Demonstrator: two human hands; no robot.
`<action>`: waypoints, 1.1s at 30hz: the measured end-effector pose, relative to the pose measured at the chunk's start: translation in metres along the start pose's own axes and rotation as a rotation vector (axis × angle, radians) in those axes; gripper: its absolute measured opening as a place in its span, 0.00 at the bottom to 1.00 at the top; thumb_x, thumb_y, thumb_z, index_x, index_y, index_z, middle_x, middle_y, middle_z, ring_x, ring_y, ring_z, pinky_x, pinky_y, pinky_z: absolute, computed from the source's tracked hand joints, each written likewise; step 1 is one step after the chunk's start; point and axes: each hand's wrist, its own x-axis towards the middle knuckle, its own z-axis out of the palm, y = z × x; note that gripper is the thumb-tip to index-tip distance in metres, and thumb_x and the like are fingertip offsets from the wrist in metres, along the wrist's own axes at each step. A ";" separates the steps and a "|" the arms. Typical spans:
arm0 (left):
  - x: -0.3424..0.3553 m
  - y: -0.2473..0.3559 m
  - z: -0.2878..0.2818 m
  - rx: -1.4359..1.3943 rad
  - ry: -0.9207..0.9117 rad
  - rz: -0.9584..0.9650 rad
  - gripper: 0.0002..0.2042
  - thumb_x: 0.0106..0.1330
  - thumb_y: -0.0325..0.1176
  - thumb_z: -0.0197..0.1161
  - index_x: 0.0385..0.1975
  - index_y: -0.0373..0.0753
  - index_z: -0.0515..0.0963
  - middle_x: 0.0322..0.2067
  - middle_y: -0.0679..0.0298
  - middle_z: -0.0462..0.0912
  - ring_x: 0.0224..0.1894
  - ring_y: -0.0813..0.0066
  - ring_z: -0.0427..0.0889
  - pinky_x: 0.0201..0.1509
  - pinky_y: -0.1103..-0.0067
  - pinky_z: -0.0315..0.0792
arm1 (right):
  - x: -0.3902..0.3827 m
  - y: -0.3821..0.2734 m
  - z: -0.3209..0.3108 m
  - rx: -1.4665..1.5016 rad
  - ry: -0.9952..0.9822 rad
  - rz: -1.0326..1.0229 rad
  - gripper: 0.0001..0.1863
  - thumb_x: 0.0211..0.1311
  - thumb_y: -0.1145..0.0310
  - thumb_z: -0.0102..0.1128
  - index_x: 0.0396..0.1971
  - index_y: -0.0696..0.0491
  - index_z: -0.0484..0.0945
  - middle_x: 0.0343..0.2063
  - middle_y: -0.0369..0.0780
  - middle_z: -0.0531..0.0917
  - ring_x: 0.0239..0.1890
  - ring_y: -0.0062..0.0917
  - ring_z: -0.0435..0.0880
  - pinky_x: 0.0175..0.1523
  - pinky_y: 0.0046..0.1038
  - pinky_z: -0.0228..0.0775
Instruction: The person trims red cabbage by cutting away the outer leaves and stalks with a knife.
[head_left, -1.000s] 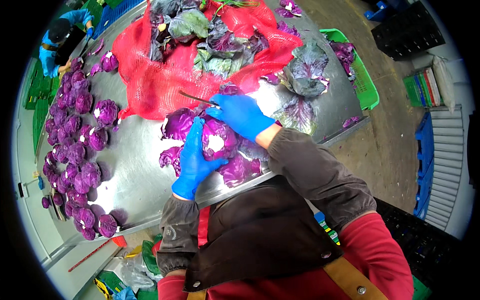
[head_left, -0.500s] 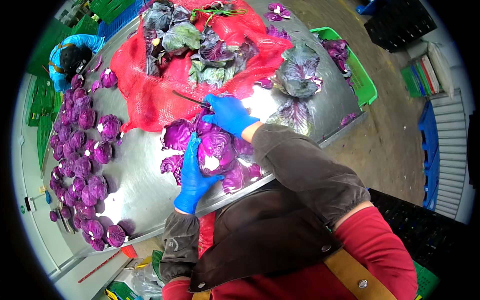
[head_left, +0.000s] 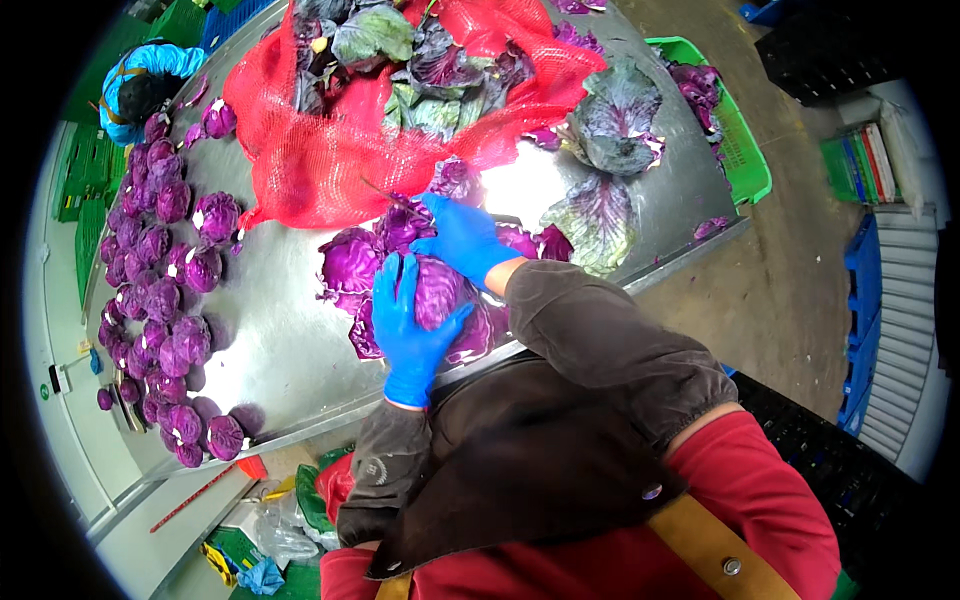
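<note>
A red cabbage head [head_left: 441, 288] lies near the table's front edge, among loose purple leaves [head_left: 349, 262]. My left hand [head_left: 408, 325], in a blue glove, cups its left and near side with the thumb spread from the fingers. At its far right side is my gloved right hand [head_left: 463, 238], closed round a knife [head_left: 388, 197]. The thin dark blade sticks out to the left over the leaves; the handle is hidden in my fist.
A red mesh sack [head_left: 330, 165] with dark outer leaves lies beyond my hands. Many trimmed cabbages [head_left: 172, 200] line the table's left side. Large leaves [head_left: 612, 120] lie to the right, by a green crate [head_left: 745, 165]. A co-worker in blue [head_left: 150, 85] is at far left.
The cabbage has turned, so its pale cut stem no longer shows. My left hand has shifted right, its fingers now more spread over the cabbage. The right hand still holds the knife.
</note>
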 end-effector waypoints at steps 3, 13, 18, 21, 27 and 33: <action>-0.046 -0.002 -0.008 0.007 0.060 0.083 0.44 0.43 0.47 0.80 0.62 0.40 0.68 0.63 0.49 0.66 0.66 0.45 0.63 0.69 0.55 0.58 | -0.010 0.010 0.015 -0.050 0.083 -0.159 0.26 0.56 0.59 0.67 0.54 0.48 0.72 0.49 0.46 0.79 0.40 0.46 0.83 0.42 0.45 0.75; -0.079 -0.038 -0.037 -0.941 0.288 -0.501 0.40 0.52 0.39 0.73 0.66 0.38 0.61 0.67 0.54 0.61 0.68 0.60 0.62 0.72 0.64 0.55 | -0.009 0.053 0.026 -0.123 0.225 -0.191 0.29 0.54 0.57 0.70 0.55 0.48 0.72 0.37 0.48 0.84 0.38 0.46 0.84 0.41 0.43 0.75; -0.075 -0.044 -0.035 -1.834 0.343 -1.005 0.33 0.66 0.50 0.58 0.67 0.40 0.61 0.69 0.52 0.58 0.68 0.58 0.62 0.70 0.58 0.59 | -0.020 0.118 -0.077 -0.245 0.255 0.064 0.31 0.55 0.63 0.66 0.60 0.45 0.68 0.39 0.50 0.83 0.38 0.47 0.83 0.40 0.45 0.75; -0.064 -0.018 -0.035 -2.063 0.123 -0.945 0.33 0.70 0.51 0.53 0.69 0.40 0.56 0.70 0.50 0.53 0.69 0.49 0.59 0.67 0.44 0.58 | -0.012 0.104 -0.128 -0.328 0.293 0.170 0.35 0.54 0.65 0.67 0.63 0.44 0.66 0.44 0.50 0.81 0.40 0.46 0.83 0.42 0.43 0.75; -0.047 0.000 -0.010 -2.102 -0.048 -1.118 0.37 0.66 0.55 0.58 0.67 0.36 0.57 0.63 0.43 0.61 0.65 0.43 0.64 0.62 0.44 0.67 | -0.079 -0.010 -0.052 0.213 -0.165 -0.118 0.45 0.53 0.51 0.71 0.68 0.50 0.62 0.50 0.46 0.79 0.45 0.27 0.80 0.52 0.32 0.73; -0.035 -0.015 -0.012 -0.384 0.022 -0.473 0.49 0.51 0.42 0.78 0.69 0.32 0.55 0.63 0.48 0.64 0.65 0.57 0.67 0.65 0.70 0.67 | -0.071 -0.005 -0.062 0.293 -0.314 0.127 0.43 0.53 0.40 0.65 0.66 0.44 0.66 0.51 0.51 0.80 0.52 0.44 0.80 0.55 0.38 0.71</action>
